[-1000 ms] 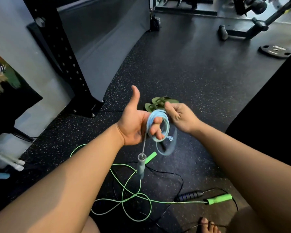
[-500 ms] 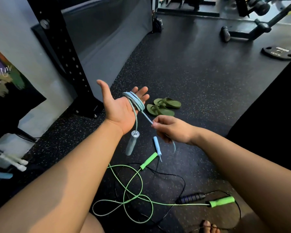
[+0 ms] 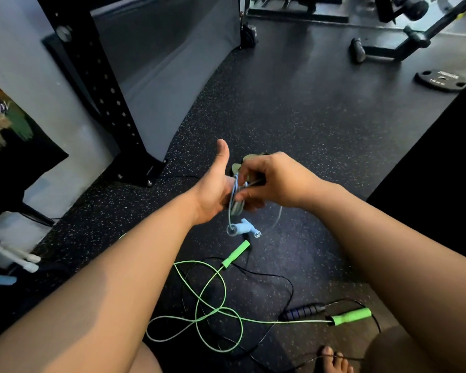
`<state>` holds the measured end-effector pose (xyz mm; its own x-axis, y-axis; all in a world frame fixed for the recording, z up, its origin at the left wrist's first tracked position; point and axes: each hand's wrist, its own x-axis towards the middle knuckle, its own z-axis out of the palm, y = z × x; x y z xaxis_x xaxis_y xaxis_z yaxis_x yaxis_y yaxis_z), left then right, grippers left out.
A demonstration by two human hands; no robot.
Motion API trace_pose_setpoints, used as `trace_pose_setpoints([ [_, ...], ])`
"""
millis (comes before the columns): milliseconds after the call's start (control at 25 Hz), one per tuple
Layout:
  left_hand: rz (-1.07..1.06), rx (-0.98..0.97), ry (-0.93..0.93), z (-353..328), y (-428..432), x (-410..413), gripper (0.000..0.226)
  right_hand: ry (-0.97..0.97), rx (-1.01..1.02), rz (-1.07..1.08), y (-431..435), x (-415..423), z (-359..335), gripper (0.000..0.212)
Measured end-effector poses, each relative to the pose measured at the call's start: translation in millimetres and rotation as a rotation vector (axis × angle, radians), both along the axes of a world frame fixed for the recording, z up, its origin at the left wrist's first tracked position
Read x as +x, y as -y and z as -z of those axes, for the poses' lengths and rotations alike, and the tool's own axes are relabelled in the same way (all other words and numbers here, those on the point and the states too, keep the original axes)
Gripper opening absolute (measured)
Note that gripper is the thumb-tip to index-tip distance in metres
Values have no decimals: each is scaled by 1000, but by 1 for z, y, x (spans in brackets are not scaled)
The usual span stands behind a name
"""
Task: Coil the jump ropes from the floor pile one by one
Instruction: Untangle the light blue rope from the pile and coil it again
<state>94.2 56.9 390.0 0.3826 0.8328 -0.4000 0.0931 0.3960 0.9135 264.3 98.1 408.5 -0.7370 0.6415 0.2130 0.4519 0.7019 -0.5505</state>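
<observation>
Speckled gym floor (image 3: 293, 125), green rope (image 3: 199, 305) loose below the hands. Left hand (image 3: 213, 192) holds blue rope (image 3: 236, 200) coil; right hand (image 3: 275, 179) pinches its tail. Slack grip likely lets loops spring free.

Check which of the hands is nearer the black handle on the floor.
Right. The right hand is up at the blue rope coil, above and slightly left of the black handle. The left hand, holding that coil, sits further left, so it is farther away.

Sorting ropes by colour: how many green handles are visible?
2: one green handle on the floor below the hands, another green handle lower right beside the black handle.
</observation>
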Motion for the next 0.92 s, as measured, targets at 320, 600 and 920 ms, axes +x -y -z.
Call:
trace_pose_setpoints([
  [320,145,-113,262,-10,10,-3,110,-318,-377,209,-19,17,40,43],
  [600,-332,-36,789,-15,4,-18,106,-153,-686,260,-4,3,73,32],
  [920,-589,131,313,-1,-9,-22,113,389,-590,78,5,-9,50,31],
])
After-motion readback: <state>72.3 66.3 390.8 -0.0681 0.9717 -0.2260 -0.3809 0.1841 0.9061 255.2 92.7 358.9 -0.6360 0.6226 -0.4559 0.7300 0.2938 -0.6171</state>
